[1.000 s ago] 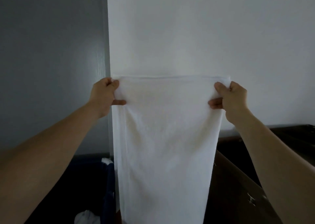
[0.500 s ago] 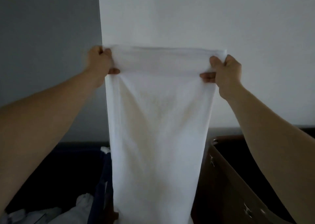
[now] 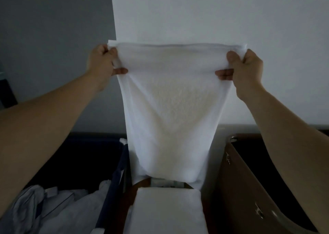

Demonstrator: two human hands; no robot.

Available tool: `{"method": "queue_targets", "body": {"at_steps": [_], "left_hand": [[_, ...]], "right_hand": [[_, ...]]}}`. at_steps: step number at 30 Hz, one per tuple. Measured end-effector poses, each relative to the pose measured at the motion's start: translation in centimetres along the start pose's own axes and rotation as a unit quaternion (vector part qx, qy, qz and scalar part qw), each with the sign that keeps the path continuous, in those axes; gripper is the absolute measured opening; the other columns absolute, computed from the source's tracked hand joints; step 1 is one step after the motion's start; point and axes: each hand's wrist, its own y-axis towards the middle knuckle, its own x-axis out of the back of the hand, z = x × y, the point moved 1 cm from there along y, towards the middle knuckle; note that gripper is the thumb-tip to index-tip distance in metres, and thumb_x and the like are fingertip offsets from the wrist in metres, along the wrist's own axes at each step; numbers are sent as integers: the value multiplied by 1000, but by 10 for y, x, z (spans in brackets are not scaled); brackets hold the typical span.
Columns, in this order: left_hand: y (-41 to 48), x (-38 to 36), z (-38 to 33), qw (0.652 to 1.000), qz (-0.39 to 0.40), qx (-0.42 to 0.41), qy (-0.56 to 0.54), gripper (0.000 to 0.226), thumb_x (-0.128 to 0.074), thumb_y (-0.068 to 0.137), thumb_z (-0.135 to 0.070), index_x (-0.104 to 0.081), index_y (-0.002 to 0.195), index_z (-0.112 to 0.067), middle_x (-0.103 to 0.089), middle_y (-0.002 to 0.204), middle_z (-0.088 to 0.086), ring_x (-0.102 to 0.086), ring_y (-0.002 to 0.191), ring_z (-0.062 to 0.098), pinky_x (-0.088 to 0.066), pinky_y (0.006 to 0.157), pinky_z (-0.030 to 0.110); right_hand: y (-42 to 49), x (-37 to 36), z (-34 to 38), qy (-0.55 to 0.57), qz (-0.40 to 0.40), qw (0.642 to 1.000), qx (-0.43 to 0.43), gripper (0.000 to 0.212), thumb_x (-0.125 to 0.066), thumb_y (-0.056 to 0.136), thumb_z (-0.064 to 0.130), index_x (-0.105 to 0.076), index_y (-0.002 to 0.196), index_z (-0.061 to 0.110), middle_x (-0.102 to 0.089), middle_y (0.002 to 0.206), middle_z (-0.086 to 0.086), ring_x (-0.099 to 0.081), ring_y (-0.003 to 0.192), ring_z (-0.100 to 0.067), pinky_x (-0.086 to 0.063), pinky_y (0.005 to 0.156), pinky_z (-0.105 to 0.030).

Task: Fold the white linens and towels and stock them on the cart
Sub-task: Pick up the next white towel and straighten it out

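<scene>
I see one white towel (image 3: 170, 109) held up in front of the white wall (image 3: 195, 11), with two grips on it. My left grip (image 3: 102, 64) clenches its top left corner and my right grip (image 3: 247, 70) its top right corner. Each has fingers curled over the top edge and one fingertip pressed on the near face lower down. The top edge runs taut and level between the grips, and the rest hangs below them, narrowing toward its lower end. Just nearer than that end lies one folded white towel (image 3: 167, 210), flat. To its left, one dark blue bin (image 3: 114, 180) holds a crumpled heap of white linens (image 3: 53, 208); I cannot count the pieces. To the right stands one brown container (image 3: 249, 189) with metal fittings.
</scene>
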Motion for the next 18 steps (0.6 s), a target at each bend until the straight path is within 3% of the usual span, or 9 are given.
{"method": "queue_targets", "body": {"at_steps": [6,14,18], "left_hand": [[-66,34,4,999,13,38,-11,15,-56,99,-15,-54,84,-13,-47,89,7,-55,83,25,-61,59,37],[-212,94,23,991,55,125,11,16,-51,101,-16,-56,110,-4,-56,110,11,-61,99,29,-62,61,35],[-283,130,39,979,79,186,33,18,-52,101,-19,-58,114,-7,-56,124,15,-60,109,31,-61,67,34]], "right_hand": [[-62,22,-2,-31,3,999,-27,9,-63,93,28,-63,88,21,-72,70,1,-72,58,-32,-60,53,-36],[-195,58,-12,-83,1,990,-115,9,-65,94,30,-63,94,21,-73,88,-12,-73,61,-33,-61,57,-37],[-270,75,-21,-114,21,978,-172,9,-65,96,29,-62,99,21,-73,93,-12,-73,63,-29,-60,58,-36]]}}
